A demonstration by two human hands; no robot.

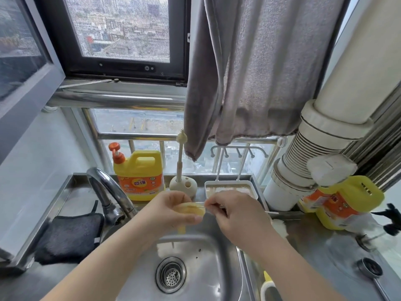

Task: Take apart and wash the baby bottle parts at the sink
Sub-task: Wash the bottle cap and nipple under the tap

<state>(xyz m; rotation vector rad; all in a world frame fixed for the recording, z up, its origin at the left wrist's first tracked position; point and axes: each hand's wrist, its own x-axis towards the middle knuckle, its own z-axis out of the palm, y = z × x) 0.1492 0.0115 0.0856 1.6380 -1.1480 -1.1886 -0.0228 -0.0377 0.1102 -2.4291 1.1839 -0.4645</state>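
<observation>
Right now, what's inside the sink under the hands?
Inside the sink you can see the round metal drain strainer and bare steel. The left hand and right hand hold a yellowish bottle part above it; both arms cover the basin's sides.

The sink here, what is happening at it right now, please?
A person stands over the sink. The left hand holds a yellowish bottle part, and the right hand pinches a thin brush whose tip is at that part. The tap shows no water running. A soap jug stands behind.
</observation>
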